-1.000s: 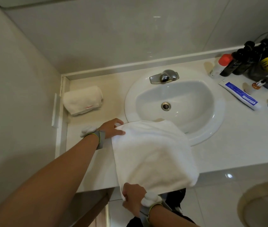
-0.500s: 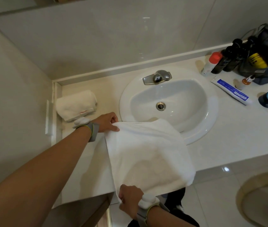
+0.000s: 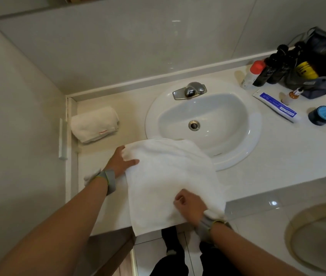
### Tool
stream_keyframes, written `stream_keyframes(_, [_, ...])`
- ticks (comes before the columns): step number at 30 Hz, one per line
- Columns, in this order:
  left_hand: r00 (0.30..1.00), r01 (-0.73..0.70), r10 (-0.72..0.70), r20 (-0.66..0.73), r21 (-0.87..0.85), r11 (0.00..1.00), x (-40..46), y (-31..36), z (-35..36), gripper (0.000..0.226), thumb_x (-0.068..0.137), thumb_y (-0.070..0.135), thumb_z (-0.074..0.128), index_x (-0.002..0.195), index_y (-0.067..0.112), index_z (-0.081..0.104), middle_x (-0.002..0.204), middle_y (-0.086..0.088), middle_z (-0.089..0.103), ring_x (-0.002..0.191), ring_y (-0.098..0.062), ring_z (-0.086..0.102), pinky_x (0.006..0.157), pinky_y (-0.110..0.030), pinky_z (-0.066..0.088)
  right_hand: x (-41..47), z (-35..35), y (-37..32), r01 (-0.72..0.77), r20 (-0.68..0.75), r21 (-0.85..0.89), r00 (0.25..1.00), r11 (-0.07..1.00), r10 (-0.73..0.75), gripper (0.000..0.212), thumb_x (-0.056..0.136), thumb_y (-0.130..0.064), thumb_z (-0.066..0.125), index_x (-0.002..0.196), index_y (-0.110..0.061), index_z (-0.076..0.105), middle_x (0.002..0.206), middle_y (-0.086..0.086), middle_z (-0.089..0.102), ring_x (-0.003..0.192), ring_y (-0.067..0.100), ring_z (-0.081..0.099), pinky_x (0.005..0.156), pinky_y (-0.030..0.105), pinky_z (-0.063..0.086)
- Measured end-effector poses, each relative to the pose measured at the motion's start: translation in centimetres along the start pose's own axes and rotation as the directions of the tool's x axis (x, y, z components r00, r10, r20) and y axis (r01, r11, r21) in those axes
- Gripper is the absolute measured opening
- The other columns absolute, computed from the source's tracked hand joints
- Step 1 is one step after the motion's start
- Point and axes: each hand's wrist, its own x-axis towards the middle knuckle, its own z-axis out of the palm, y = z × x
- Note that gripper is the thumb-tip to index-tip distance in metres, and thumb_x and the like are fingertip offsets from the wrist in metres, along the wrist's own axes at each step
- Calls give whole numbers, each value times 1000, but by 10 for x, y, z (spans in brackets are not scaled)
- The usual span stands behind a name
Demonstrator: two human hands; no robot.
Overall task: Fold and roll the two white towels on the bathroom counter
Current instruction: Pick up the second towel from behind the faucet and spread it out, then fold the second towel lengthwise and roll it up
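A white towel (image 3: 170,176) lies folded flat on the counter (image 3: 267,166), its far edge over the sink rim and its near corner hanging off the front edge. My left hand (image 3: 121,163) pinches its far-left corner, thumb on top. My right hand (image 3: 190,207) rests on the towel's near part, fingers curled into the cloth. A second white towel (image 3: 94,124), rolled up with a small red tag, sits at the counter's back left by the wall.
The oval sink (image 3: 238,156) with a metal faucet (image 3: 191,90) fills the counter's middle. At the back right stand bottles (image 3: 252,75), a dark toiletry bag (image 3: 313,72), a toothpaste tube (image 3: 275,106) and a blue-lidded jar (image 3: 322,115). A toilet (image 3: 317,240) is at lower right.
My right hand has moved up from the towel's hanging near edge onto the towel on the counter. My left hand keeps its hold on the far-left corner.
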Motion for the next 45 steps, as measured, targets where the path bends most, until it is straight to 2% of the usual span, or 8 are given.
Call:
stream_keyframes(6, [986, 156, -139, 93, -220, 963, -83, -57, 35, 85, 82, 20, 82, 147, 17, 28, 134, -12, 56, 110, -30, 65, 89, -45, 57, -10, -62, 98, -156, -220, 44, 962, 987, 162, 11, 88, -28, 62, 97, -21, 60, 99, 2, 65, 87, 21, 62, 77, 31, 50])
stream_keyframes(11, [961, 270, -247, 128, -217, 938, -133, -112, 76, 87, 60, 50, 89, 125, 8, 50, 126, -14, 66, 102, -24, 68, 84, -41, 59, -17, -61, 134, -204, -187, 106, 957, 973, 221, 27, 83, -29, 72, 101, -17, 56, 102, 5, 63, 90, 23, 60, 78, 29, 47])
stream_keyframes(15, [936, 352, -316, 156, -361, 864, -169, -120, 99, 37, 94, 3, 66, 127, -3, 51, 127, -22, 65, 90, -23, 67, 59, -28, 59, -17, -55, 136, -143, -149, 165, 975, 976, 167, 31, 80, -30, 77, 97, -14, 56, 94, 3, 63, 87, 24, 60, 74, 28, 41])
stream_keyframes(25, [950, 214, -284, -129, -392, 895, -212, -88, 108, 45, 96, 2, 62, 138, -2, 45, 118, -11, 59, 101, -21, 56, 80, -25, 47, -4, -54, 158, -128, -123, 373, 975, 919, 186, 26, 78, -20, 75, 76, -20, 49, 75, 11, 64, 78, 39, 68, 73, 57, 58])
stream_keyframes(32, [962, 92, -183, -201, -393, 915, -245, -86, 102, 65, 96, 9, 63, 148, 34, 34, 116, -14, 68, 100, -26, 69, 78, -20, 53, -64, -93, 140, 88, -32, 372, 996, 924, -82, 10, 93, -9, 59, 87, -15, 55, 70, 13, 58, 60, 25, 65, 68, 45, 61])
stream_keyframes(34, [971, 28, -108, -214, -343, 939, -255, -86, 100, 43, 98, 9, 60, 132, 33, 51, 118, -9, 67, 99, -25, 70, 67, -15, 56, -75, -98, 142, 135, -7, 359, 990, 923, -142, 12, 96, -10, 55, 92, -17, 64, 70, 9, 60, 58, 18, 65, 72, 46, 62])
stream_keyframes(37, [972, -53, -12, -234, -269, 962, -268, -86, 95, 22, 98, 12, 61, 106, 30, 71, 114, 4, 69, 102, -21, 67, 84, -24, 57, -89, -104, 146, 164, -6, 347, 985, 924, -173, 26, 97, -10, 55, 88, -25, 74, 80, 4, 68, 68, 17, 68, 73, 40, 62])
stream_keyframes(45, [992, -115, 93, -89, -278, 954, -285, -77, 73, 49, 85, 9, 77, 125, 33, 64, 125, 14, 63, 109, -6, 67, 84, -18, 58, -109, -121, 151, 228, -29, 383, 971, 895, -235, 28, 79, 1, 74, 94, -22, 75, 90, 1, 77, 89, 18, 73, 83, 37, 59])
